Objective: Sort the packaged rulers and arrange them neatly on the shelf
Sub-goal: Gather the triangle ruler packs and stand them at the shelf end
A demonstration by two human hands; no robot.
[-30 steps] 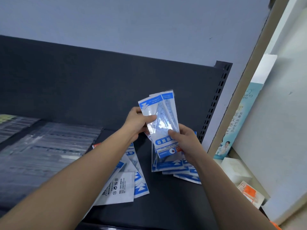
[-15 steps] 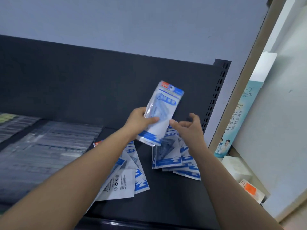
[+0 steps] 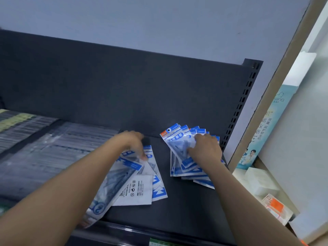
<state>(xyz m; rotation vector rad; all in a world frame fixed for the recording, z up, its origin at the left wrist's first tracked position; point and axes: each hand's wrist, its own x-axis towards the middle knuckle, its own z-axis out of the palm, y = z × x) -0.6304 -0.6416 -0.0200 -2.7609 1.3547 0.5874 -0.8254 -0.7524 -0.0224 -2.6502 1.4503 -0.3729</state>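
The slim rectangular packet [image 3: 177, 144] that the left hand [image 3: 132, 144] had held aloft now lay atop the fanned right pile [image 3: 193, 172] on the dark matte shelf [image 3: 186, 206]. The right hand [image 3: 206, 150] rested on its glossy plastic, fingers released and flat. The blurred left hand had dropped over the left pile [image 3: 142, 190]; I cannot tell its grip.

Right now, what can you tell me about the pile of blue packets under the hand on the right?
The right pile is a fanned stack of ruler packets, clear shiny plastic with blue-and-white printing. The top one shows an orange-red corner and a round hang hole at its far end. The pile lies flat on the dark shelf, close to the back panel, apart from the other pile. The right hand rests on top of it.
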